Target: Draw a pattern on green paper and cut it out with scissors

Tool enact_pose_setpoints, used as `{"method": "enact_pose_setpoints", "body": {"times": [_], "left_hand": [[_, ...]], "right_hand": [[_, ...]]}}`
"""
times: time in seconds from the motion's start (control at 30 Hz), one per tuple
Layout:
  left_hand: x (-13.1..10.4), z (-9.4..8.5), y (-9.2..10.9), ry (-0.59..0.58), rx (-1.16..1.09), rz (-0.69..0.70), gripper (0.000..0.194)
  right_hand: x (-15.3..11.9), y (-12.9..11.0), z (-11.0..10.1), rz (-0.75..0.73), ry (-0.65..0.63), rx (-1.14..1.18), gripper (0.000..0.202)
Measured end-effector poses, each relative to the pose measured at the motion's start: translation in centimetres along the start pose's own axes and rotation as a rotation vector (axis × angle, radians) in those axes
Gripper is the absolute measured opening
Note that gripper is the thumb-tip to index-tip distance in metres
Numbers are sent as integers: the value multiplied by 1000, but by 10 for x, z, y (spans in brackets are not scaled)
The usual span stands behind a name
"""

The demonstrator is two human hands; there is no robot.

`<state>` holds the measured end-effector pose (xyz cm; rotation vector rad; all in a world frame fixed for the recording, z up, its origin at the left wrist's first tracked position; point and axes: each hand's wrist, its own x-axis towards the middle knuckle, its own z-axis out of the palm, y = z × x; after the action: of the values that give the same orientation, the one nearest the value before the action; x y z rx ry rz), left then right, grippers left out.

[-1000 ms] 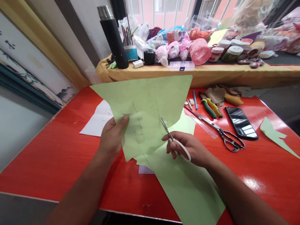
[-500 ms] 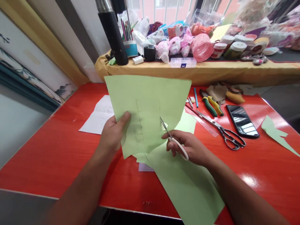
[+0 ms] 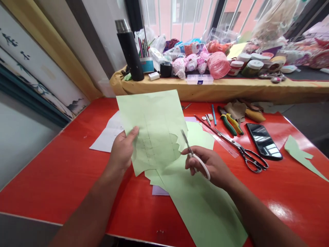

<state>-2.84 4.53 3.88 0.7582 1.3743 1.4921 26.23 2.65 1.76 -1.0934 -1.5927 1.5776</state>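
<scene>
My left hand point(image 3: 122, 147) pinches the left edge of an upright sheet of green paper point(image 3: 156, 113), thumb on the near face. Faint pencil lines run down the sheet, and its lower right edge is cut into scallops. In my right hand point(image 3: 205, 164) is a pair of small white-handled scissors point(image 3: 196, 159), blades pointing up and to the left. The blades stand just right of the scalloped edge and look close together. Below both hands a larger piece of green paper point(image 3: 205, 206) lies across the table's front edge.
On the red table point(image 3: 64, 171) lie big metal scissors point(image 3: 246, 154), a phone point(image 3: 264, 141), pliers point(image 3: 230, 121), a blue pen point(image 3: 214, 115), green offcuts point(image 3: 298, 152) and a white printed sheet point(image 3: 106, 135). A cloth-covered ledge behind holds a black flask point(image 3: 131, 55), jars point(image 3: 253, 67) and craft supplies.
The sheet's right side has swung back and looks narrower, showing the scalloped edge. The scissors have come off the paper and moved slightly right. The camera view has tilted up a little.
</scene>
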Motion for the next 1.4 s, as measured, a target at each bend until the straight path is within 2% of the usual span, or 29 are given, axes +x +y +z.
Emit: {"method": "enact_pose_setpoints", "body": {"times": [0.2, 0.3, 0.37, 0.47, 0.53, 0.6, 0.8, 0.97, 1.07, 1.17, 1.27, 1.37, 1.4], "left_hand": [[-2, -3, 3, -171, -15, -131, 48], [-2, -8, 3, -353, 63, -261, 43], [-2, -11, 3, -510, 151, -349, 38], [-5, -12, 6, -693, 289, -425, 35], [-7, -12, 8, -766, 349, -444, 35], [-8, -11, 10, -808, 381, -441, 34], [-7, -12, 9, -855, 445, -418, 33], [-7, -13, 8, -869, 446, -442, 29], [-7, -13, 8, -872, 444, -441, 29], [-5, -14, 8, -844, 411, -420, 29], [1, -20, 8, -772, 342, -392, 35], [13, -29, 5, -671, 195, -261, 50], [16, -31, 3, -670, 126, -193, 59]], "right_hand": [[6, -6, -9, -99, 403, 70, 55], [8, -6, -19, -128, 525, 3, 55], [8, -4, -25, -143, 554, -52, 57], [8, -4, -31, -124, 520, 52, 64], [8, -5, -34, -108, 462, 128, 69], [7, -7, -37, -105, 389, 110, 71], [6, -5, -36, 26, 185, -196, 47], [7, 1, -24, 79, 69, -160, 40], [7, 0, -22, 62, 50, -163, 38], [7, -2, -22, 39, 101, -175, 38], [8, -3, -24, 35, 204, -94, 40], [11, -2, -27, -2, 395, 80, 41], [12, 0, -29, -24, 480, 134, 41]]}}
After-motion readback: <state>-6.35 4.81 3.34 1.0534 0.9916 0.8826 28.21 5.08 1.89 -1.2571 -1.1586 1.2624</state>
